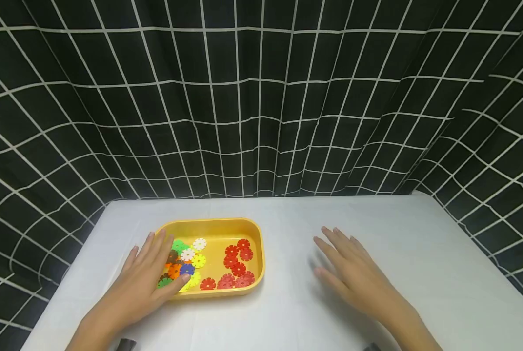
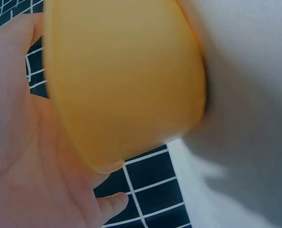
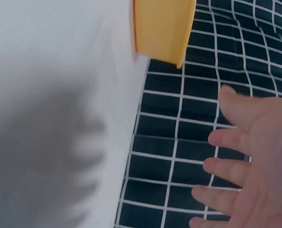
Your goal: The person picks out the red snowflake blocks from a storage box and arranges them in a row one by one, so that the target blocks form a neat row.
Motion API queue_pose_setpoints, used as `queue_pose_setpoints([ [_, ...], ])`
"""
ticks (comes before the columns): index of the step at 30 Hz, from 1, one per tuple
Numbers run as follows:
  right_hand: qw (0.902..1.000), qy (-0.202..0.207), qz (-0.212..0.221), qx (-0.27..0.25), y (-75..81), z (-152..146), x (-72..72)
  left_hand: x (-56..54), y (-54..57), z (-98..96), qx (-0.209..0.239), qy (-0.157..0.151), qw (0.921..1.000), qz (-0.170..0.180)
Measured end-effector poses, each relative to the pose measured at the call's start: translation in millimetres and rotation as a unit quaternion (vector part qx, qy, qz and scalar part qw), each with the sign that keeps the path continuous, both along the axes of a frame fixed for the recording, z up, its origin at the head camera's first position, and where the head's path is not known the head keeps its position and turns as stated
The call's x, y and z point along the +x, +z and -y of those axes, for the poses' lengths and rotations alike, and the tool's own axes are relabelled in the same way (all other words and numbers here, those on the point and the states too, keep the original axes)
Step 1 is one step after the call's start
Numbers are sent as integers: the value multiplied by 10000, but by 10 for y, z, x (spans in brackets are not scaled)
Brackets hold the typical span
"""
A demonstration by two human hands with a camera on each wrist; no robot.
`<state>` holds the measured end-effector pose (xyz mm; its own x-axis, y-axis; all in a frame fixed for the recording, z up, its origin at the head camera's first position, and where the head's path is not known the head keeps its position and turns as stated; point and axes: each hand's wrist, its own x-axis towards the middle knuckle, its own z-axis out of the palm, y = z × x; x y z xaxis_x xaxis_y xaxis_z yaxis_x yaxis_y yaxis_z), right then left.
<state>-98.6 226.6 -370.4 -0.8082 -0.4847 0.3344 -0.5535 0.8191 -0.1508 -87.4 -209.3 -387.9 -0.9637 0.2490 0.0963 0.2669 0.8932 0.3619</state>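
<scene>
A shallow yellow tray point(image 1: 260, 243) with rounded corners stands on the table, left of the middle in the head view. My left hand point(image 1: 144, 273) lies over its left end, palm down, fingers straight and thumb spread toward the near rim. Whether it touches the rim, I cannot tell. Inside are flat notched plastic discs: a mixed pile with yellow discs point(image 1: 198, 261), white discs point(image 1: 188, 254), orange, green, brown and a blue disc point(image 1: 187, 269), partly hidden by the hand. Several red discs point(image 1: 231, 262) lie at the right. My right hand point(image 1: 353, 273) hovers right of the tray, fingers spread, holding nothing.
A white-covered table point(image 1: 296, 312) carries the tray and shows the shadow of the right hand. Behind it and along both sides hangs a black cloth point(image 1: 248, 112) with a white grid. A small dark object point(image 1: 126, 344) shows below the left wrist.
</scene>
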Motion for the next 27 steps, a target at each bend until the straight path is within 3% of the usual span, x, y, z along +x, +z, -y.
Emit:
queue_pose_setpoints([
  [8, 9989, 390, -223, 155, 54, 205, -118, -107, -73, 1, 115, 217, 9996, 150],
  [27, 9885, 1510, 27, 14, 145, 950, -319, -123, -137, 1, -13, 315, 9995, -60],
])
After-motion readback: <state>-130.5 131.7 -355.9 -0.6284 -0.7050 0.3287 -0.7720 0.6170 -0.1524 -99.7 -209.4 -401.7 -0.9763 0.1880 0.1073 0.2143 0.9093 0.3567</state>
